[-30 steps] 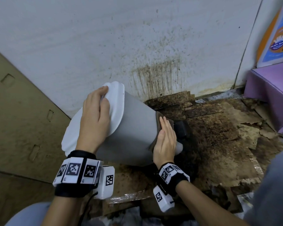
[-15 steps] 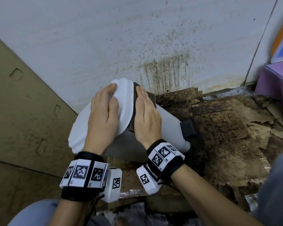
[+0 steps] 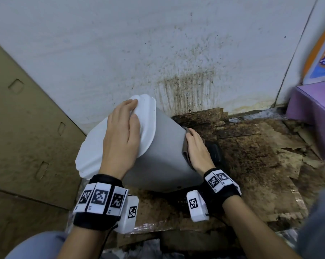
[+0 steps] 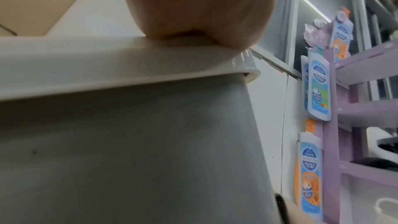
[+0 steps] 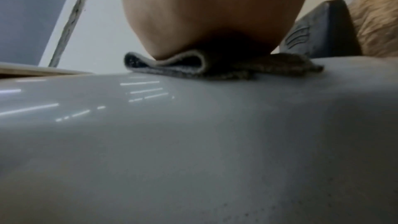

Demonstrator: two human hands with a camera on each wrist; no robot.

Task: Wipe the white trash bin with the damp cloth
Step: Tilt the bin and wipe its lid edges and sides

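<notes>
The white trash bin (image 3: 163,154) is tipped toward me, its lid (image 3: 94,156) facing left and its base on the floor. My left hand (image 3: 123,135) lies flat on the lid with straight fingers, steadying it; the left wrist view shows the palm (image 4: 198,6) on the lid's rim (image 4: 107,67). My right hand (image 3: 196,146) presses a folded brown-grey cloth (image 3: 186,146) flat against the bin's lower right side. In the right wrist view the cloth (image 5: 215,65) is squashed under the palm on the glossy bin wall (image 5: 193,142). The black foot pedal (image 3: 215,154) sticks out behind that hand.
A stained white wall (image 3: 158,53) stands just behind the bin. Dirty, torn cardboard (image 3: 260,156) covers the floor to the right. A cardboard sheet (image 3: 27,137) leans at the left. A purple shelf unit (image 3: 315,113) with product packs (image 4: 318,91) stands at the right.
My right hand has slid the cloth from up beside the lid down the bin's side toward the base. My left hand has stayed on the lid.
</notes>
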